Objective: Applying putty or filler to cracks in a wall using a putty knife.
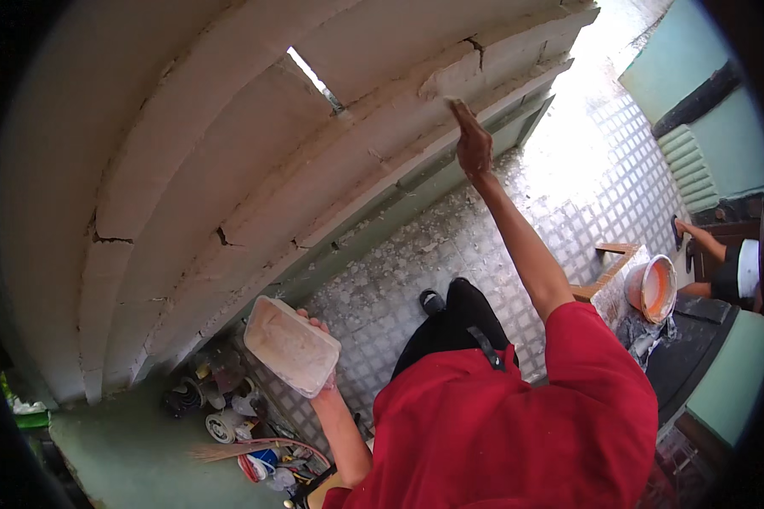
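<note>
My left hand (326, 386) holds a pale rectangular plastic tub (293, 343) from beneath, its fingers curled round the far side. A whitish paste coats the tub's inside. My right arm reaches up and forward to the block wall (314, 161). There my right hand (475, 151) is closed, with fingers pressed together, close to a mortar joint. A thin pale edge shows at its fingertips, too blurred to name. Whitish smears run along the wall's joints, and several dark cracks and one open slit (314, 79) break its surface.
A patterned tile floor (373, 297) is spotted with white. At right, a pinkish bucket (652, 288) stands on a splattered wooden bench (611, 276); another person (721, 259) is beyond. Cluttered containers and a straw broom (238, 448) lie at lower left.
</note>
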Tool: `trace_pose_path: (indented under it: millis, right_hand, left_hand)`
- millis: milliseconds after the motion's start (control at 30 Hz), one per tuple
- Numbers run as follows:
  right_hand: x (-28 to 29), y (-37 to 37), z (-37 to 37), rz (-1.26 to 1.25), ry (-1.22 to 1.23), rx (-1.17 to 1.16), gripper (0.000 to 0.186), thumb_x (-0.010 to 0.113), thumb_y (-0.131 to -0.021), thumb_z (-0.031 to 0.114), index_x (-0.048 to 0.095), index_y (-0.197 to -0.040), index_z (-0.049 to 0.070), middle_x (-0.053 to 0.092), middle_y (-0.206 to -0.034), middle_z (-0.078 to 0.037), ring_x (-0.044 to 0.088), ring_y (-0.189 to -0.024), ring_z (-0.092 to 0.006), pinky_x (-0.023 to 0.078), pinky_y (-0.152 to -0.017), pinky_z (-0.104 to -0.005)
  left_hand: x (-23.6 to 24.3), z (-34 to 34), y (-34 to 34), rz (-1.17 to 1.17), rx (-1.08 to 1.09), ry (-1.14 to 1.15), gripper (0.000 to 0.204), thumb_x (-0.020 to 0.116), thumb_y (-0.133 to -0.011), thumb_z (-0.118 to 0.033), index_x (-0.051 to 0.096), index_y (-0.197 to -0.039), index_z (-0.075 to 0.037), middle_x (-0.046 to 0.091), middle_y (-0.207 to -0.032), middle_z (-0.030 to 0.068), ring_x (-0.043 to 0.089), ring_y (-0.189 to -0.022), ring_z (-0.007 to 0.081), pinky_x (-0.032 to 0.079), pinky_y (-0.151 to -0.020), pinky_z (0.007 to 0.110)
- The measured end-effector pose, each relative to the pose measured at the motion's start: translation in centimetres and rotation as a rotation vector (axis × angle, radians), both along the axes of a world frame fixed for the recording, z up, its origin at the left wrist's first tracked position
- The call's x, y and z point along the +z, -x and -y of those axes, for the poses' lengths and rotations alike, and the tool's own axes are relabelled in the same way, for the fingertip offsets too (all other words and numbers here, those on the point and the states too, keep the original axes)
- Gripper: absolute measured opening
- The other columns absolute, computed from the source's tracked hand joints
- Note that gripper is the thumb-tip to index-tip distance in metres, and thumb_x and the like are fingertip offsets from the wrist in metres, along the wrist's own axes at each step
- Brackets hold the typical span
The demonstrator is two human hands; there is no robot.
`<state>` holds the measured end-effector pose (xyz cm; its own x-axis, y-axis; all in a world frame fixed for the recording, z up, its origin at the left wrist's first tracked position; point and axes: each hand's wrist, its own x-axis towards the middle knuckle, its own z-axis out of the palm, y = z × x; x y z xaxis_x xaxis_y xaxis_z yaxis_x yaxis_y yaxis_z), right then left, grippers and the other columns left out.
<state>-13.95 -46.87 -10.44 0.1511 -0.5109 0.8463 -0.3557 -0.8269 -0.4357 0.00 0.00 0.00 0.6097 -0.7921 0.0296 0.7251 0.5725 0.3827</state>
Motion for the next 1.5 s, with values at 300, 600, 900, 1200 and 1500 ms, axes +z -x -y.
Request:
trace_pose_path:
  millis: [300, 600, 900, 1200, 1500]
  right_hand:
    - [11.0, 9.3, 2.3, 0.167, -0.846, 0.288, 0.031, 0.069, -0.087, 0.020, 0.065, -0.109, -0.002, 0.072, -0.086, -0.008, 0.067, -0.070, -0.0140, 0.055, -0.066, -0.0307]
    - [11.4, 8.7, 6.2, 0.142, -1.162, 0.677, 0.021, 0.067, -0.090, 0.019, 0.062, -0.104, 0.004, 0.062, -0.076, 0.003, 0.047, -0.055, -0.0037, 0.033, -0.046, -0.0216]
    - [11.6, 8.3, 8.0, 0.224, -1.245, 0.831, 0.017, 0.065, -0.089, 0.014, 0.057, -0.101, 0.004, 0.055, -0.071, 0.002, 0.037, -0.046, -0.0028, 0.025, -0.039, -0.0191]
    - [12.5, 7.6, 7.7, 0.146, -1.226, 0.889, 0.020, 0.064, -0.087, 0.011, 0.058, -0.103, 0.002, 0.058, -0.076, 0.001, 0.044, -0.051, -0.0022, 0.027, -0.040, -0.0177]
    - [10.2, 7.0, 6.4, -0.097, -1.182, 0.880, 0.025, 0.066, -0.088, 0.014, 0.059, -0.107, 0.000, 0.061, -0.078, -0.001, 0.050, -0.057, -0.0062, 0.036, -0.046, -0.0214]
  left_hand:
    - [0.1, 0.2, 4.0, -0.046, 0.159, -0.061, 0.066, 0.047, -0.098, -0.046, 0.030, -0.150, -0.010, 0.043, -0.143, 0.0245, 0.055, -0.118, 0.0422, 0.042, -0.106, 0.055]
    - [-0.4, 5.3, 9.3, -0.118, 0.214, 0.044, 0.058, 0.046, -0.099, -0.037, 0.035, -0.146, -0.005, 0.043, -0.138, 0.0245, 0.049, -0.121, 0.0415, 0.040, -0.108, 0.051]
    - [-1.0, 6.9, 12.7, -0.076, 0.293, 0.004, 0.060, 0.044, -0.099, -0.042, 0.034, -0.148, -0.008, 0.044, -0.138, 0.0241, 0.054, -0.116, 0.0404, 0.041, -0.106, 0.051]
    - [-0.5, 7.7, 13.4, -0.094, 0.314, 0.033, 0.062, 0.045, -0.099, -0.045, 0.033, -0.148, -0.009, 0.045, -0.138, 0.0245, 0.053, -0.117, 0.0412, 0.041, -0.107, 0.050]
    - [-0.9, 7.8, 14.2, -0.109, 0.300, 0.040, 0.063, 0.043, -0.100, -0.045, 0.032, -0.148, -0.007, 0.043, -0.140, 0.0256, 0.053, -0.120, 0.0423, 0.041, -0.108, 0.052]
